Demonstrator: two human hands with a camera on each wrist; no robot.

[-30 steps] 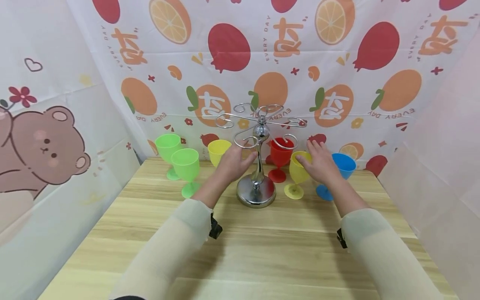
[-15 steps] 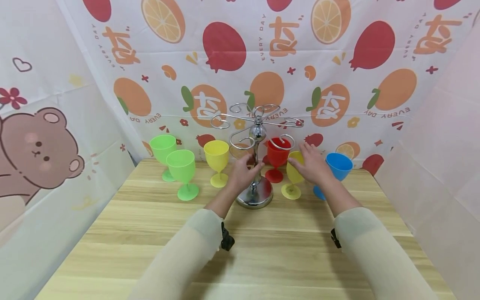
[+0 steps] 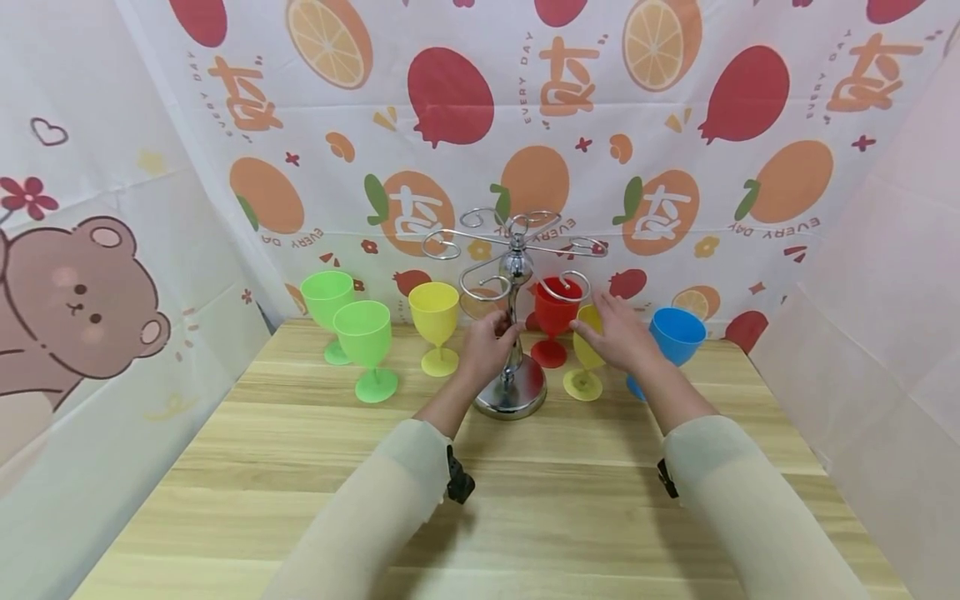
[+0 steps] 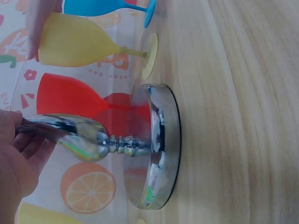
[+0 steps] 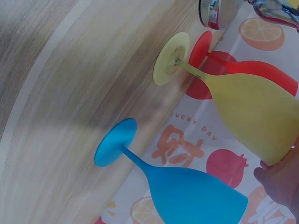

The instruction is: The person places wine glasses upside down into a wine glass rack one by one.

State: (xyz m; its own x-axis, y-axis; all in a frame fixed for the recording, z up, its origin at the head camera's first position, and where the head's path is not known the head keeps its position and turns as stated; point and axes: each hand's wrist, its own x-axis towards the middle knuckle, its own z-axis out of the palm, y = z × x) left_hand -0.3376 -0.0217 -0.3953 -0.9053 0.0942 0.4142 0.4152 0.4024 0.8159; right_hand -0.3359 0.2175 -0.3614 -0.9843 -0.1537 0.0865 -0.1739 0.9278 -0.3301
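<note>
One brown bear (image 3: 78, 304) is printed on the white sheet (image 3: 150, 433) at the far left. Next come the back green cup (image 3: 327, 297) and the front green cup (image 3: 364, 333), close together on the wooden table (image 3: 540, 517). To the right of them is a yellow cup (image 3: 435, 312), with its wide part up.

Then comes the left hand (image 3: 486, 346). Its fingers and thumb are curled around the thin post of a shiny silver stand (image 3: 516, 265). The stand is upright on its round foot, near the middle of the row of cups, and curly wires stick out at its top.

Just to the right, a red cup (image 3: 557, 317) stands a bit behind, partly under a wire loop. Beside it is a second yellow cup (image 3: 587, 353), with its foot on the table. The right hand (image 3: 626, 340) is at the top of this cup, with its thumb apart from the fingers. I cannot tell if it grips the cup or only touches it. Last is a blue cup (image 3: 678, 332), partly behind the right arm.
</note>
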